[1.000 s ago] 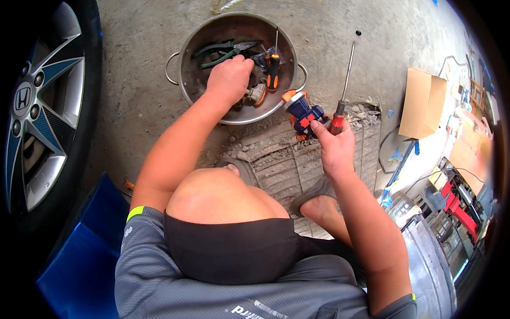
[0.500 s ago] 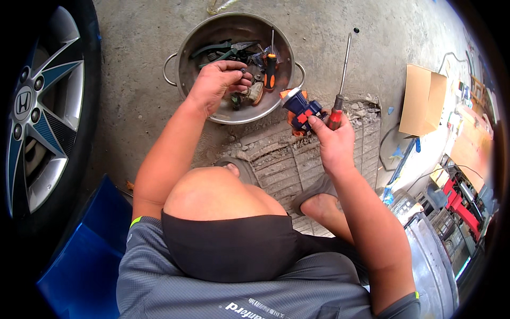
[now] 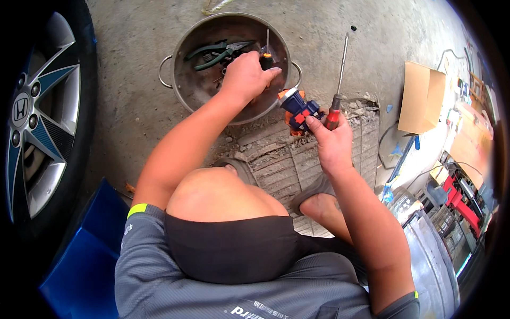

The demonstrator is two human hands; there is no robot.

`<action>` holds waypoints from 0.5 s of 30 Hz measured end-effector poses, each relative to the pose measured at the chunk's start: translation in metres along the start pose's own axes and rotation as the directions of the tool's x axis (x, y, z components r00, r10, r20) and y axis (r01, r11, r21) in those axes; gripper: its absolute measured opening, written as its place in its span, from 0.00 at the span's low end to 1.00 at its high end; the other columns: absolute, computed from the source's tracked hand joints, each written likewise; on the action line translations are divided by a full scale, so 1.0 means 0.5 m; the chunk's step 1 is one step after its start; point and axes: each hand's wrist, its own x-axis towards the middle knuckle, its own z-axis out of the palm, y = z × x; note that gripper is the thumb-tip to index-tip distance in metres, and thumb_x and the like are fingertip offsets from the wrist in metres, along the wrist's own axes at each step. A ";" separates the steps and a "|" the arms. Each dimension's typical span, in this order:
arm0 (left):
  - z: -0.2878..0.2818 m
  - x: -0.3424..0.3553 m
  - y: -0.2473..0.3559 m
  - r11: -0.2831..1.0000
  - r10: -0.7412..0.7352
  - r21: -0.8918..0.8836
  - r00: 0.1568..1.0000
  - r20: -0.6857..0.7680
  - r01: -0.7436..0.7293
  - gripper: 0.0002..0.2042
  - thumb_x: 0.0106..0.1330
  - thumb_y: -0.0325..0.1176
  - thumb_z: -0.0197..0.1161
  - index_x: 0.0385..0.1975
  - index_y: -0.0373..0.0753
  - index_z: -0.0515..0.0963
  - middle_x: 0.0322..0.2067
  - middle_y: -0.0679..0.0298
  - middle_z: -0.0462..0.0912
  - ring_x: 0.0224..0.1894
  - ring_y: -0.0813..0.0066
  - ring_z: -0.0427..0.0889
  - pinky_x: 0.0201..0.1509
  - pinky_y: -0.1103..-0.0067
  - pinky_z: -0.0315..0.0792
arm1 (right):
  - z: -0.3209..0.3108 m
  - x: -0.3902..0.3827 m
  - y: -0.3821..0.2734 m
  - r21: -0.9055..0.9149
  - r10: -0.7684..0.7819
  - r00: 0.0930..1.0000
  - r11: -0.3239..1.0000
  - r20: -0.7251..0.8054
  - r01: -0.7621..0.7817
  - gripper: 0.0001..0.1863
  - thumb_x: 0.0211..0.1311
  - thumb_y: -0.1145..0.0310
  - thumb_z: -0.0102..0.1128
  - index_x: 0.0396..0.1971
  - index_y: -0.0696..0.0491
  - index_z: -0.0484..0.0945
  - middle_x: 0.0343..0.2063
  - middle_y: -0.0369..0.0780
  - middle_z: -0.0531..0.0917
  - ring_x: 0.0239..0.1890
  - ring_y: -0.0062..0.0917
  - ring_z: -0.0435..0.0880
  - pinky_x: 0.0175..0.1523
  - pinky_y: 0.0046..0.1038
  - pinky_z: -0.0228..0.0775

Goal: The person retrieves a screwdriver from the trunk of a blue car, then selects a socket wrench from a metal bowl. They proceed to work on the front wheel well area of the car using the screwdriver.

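Observation:
My left hand (image 3: 248,77) reaches into a steel pot (image 3: 188,90) with curled fingers; what they grip, if anything, is hidden. Beside it in the pot lie green-handled pliers (image 3: 210,59) and an orange-and-black screwdriver (image 3: 266,58), partly covered by my hand. Just right of the pot, my right hand (image 3: 333,141) grips a red-handled screwdriver (image 3: 333,110) with its long shaft pointing up, together with a navy, orange and red device (image 3: 297,109), possibly a headlamp.
A car wheel (image 3: 45,135) and blue panel (image 3: 79,244) are at left. Broken concrete (image 3: 276,165) lies round my feet. A cardboard box (image 3: 419,98), cables and piled red and metal items (image 3: 459,204) line the right side.
My left hand has turned back down and moved right within the pot, over the orange screwdriver's handle. The small dark piece in its fingers is now out of sight. My right hand keeps its hold.

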 end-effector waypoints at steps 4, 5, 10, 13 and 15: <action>-0.006 0.021 -0.008 0.990 -0.138 0.018 0.990 0.032 0.137 0.19 0.52 0.42 0.65 0.34 0.30 0.81 0.29 0.46 0.83 0.35 0.51 0.84 0.43 0.66 0.76 | -0.001 -0.002 0.008 0.017 -0.014 1.000 1.000 -0.027 0.014 0.20 0.53 0.68 0.73 0.41 0.59 0.74 0.25 0.31 0.75 0.28 0.15 0.71 0.35 0.21 0.67; -0.018 0.023 -0.030 0.991 -0.111 -0.070 0.994 0.016 0.112 0.21 0.52 0.43 0.66 0.36 0.29 0.81 0.28 0.46 0.83 0.34 0.53 0.84 0.41 0.66 0.76 | -0.006 0.000 0.012 0.029 -0.013 1.000 1.000 -0.025 0.013 0.20 0.53 0.68 0.73 0.41 0.59 0.74 0.26 0.31 0.75 0.28 0.15 0.71 0.35 0.21 0.67; -0.083 0.002 -0.041 0.996 -0.088 -0.038 0.991 -0.103 0.084 0.22 0.53 0.41 0.70 0.41 0.29 0.80 0.30 0.49 0.84 0.34 0.57 0.84 0.41 0.70 0.76 | -0.009 0.001 0.015 0.091 0.020 1.000 0.996 -0.010 -0.019 0.20 0.52 0.68 0.73 0.41 0.59 0.74 0.26 0.32 0.75 0.28 0.15 0.71 0.36 0.21 0.68; -0.092 0.006 -0.069 0.999 -0.049 0.002 0.986 -0.161 0.050 0.18 0.55 0.40 0.69 0.37 0.30 0.81 0.29 0.51 0.84 0.33 0.57 0.84 0.40 0.70 0.76 | -0.006 -0.002 0.027 0.053 0.014 1.000 0.999 -0.027 -0.012 0.20 0.52 0.68 0.73 0.41 0.59 0.74 0.26 0.32 0.75 0.28 0.15 0.71 0.35 0.21 0.68; -0.097 0.005 -0.068 0.998 -0.029 0.048 0.981 -0.193 0.039 0.13 0.56 0.37 0.68 0.34 0.32 0.80 0.30 0.52 0.83 0.35 0.56 0.83 0.41 0.69 0.75 | -0.004 -0.005 0.027 0.031 0.020 0.999 0.999 -0.032 -0.019 0.20 0.52 0.68 0.73 0.41 0.59 0.74 0.26 0.32 0.75 0.28 0.15 0.71 0.35 0.21 0.68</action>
